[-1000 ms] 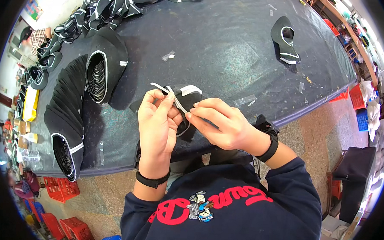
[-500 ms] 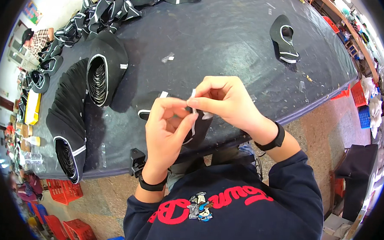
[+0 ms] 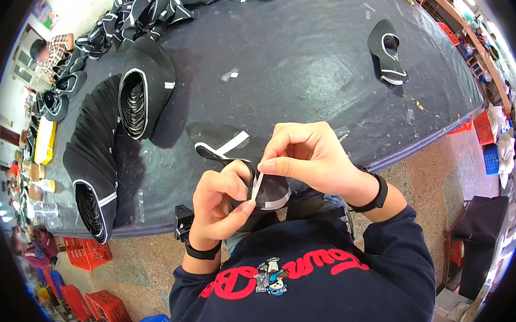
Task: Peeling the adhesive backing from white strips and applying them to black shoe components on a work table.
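Between my hands a black shoe upper (image 3: 275,191) with white edging hangs partly over the near table edge. Its other end, with a white strip across it, lies flat on the table. My left hand (image 3: 221,201) is closed, pinching the upper's opening edge and the lower end of a narrow white tape (image 3: 257,185). Thumb and finger of my right hand (image 3: 312,160) pinch the tape's top end along that edge. The fingers hide part of the upper. Each wrist wears a black band.
Two nested stacks of black uppers (image 3: 93,136) (image 3: 149,87) stand at left. A heap of uppers (image 3: 140,18) lies at the far left, and a single upper (image 3: 388,51) at the far right. Red crates (image 3: 88,253) sit on the floor. A person (image 3: 55,51) is beyond the table.
Both hands have moved down toward me and tilted the upper, so more of its white-striped end and toe shows. The tape now lies against the upper's edge.
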Demonstrator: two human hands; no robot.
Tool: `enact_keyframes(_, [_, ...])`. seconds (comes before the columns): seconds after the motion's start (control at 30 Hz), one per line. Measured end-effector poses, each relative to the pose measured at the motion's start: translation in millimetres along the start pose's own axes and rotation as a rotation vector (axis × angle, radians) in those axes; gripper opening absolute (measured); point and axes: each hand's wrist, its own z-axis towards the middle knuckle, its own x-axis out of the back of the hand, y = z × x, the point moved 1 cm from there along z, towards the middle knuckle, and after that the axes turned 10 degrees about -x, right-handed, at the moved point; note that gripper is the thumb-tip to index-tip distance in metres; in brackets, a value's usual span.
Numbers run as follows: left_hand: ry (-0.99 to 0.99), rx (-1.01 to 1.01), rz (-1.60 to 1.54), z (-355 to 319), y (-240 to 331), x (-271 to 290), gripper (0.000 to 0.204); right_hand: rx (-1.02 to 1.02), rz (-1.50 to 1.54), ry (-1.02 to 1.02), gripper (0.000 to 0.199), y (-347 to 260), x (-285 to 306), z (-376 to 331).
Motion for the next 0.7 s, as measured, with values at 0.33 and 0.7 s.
enact_keyframes(0.33, [-0.093, -0.006, 0.005, -3, 10, -5, 0.037, 0.031, -0.09, -0.054, 0.007, -10, -4, -18])
enact_keyframes(0.7, [-0.142, -0.061, 0.039, 1, 11, -6, 0.036, 0.274, -0.603, 0.14, 0.006, -1, -12, -19])
